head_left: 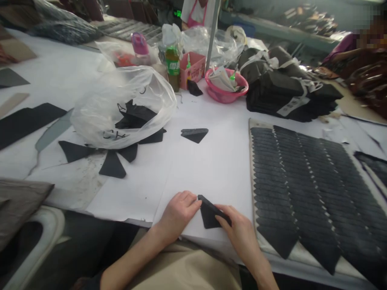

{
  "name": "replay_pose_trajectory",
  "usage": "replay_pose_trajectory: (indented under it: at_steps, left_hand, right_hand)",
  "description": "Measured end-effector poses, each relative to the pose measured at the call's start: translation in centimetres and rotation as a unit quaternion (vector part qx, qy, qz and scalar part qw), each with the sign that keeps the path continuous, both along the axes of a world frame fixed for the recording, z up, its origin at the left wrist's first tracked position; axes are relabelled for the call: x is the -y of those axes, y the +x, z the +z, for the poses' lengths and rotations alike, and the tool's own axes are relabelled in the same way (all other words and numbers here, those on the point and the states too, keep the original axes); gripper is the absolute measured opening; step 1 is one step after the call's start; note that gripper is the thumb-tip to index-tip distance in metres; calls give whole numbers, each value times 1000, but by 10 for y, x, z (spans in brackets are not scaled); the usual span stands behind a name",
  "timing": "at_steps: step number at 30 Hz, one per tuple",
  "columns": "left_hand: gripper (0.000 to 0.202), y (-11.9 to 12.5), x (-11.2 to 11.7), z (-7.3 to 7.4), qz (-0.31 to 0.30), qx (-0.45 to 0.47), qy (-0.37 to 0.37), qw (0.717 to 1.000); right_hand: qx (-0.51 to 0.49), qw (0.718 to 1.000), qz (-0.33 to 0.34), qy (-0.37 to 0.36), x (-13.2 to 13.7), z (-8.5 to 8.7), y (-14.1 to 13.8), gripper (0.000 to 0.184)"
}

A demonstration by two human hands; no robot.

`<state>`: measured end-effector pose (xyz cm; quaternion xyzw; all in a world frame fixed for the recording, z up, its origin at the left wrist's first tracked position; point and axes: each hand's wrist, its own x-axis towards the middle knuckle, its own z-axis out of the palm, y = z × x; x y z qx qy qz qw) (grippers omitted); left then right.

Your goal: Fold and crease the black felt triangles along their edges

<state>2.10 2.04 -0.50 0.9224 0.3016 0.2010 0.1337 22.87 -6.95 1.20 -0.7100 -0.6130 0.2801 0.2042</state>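
At the near edge of a white-covered table (211, 169), a person's left hand (178, 211) and right hand (237, 229) press together on a black triangular fabric piece (209, 215), fingers curled against its two sides, pinching it flat on the paper. Just to the right lies a board of overlapping black pieces (302, 181) laid in rows, reaching the table's right edge. Toward the middle sits a folded black triangle (195, 134), well apart from the hands. On the left side, a clear plastic bag (121, 104) spills more black cut pieces (112, 165). Along the far edge stand a pink bowl (226, 93), a green bottle (173, 64) and bundled black stacks (287, 92).
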Motion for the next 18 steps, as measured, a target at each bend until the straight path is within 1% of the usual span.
replay_pose_trajectory:
  at_steps: [3, 6, 8, 11, 14, 16, 18]
  left_hand:
    - [13, 0, 0, -2, -1, -17, 16, 1000]
    - [12, 1, 0, -2, 9, -14, 8, 1000]
    - [12, 3, -2, -1, 12, -10, 5, 1000]
    - [14, 5, -5, 0, 19, 8, -27, 999]
    - [13, 5, -9, -1, 35, 33, -73, 996]
    - [11, 4, -9, -3, 38, 39, -74, 996]
    - [20, 3, -9, -4, 30, 32, -57, 997]
  right_hand:
    - [75, 997, 4, 31, -3, -2, -8, 18]
    - [99, 992, -10, 76, -14, -6, -21, 9]
    - [106, 989, -29, 101, -21, -10, -31, 12]
    - [104, 986, -46, 120, -24, -16, -39, 14]
    - [81, 985, -51, 147, -21, -21, -41, 13]
    - [66, 982, -51, 170, -19, -23, -40, 13]
    - [57, 979, -52, 190, -17, -24, -40, 13]
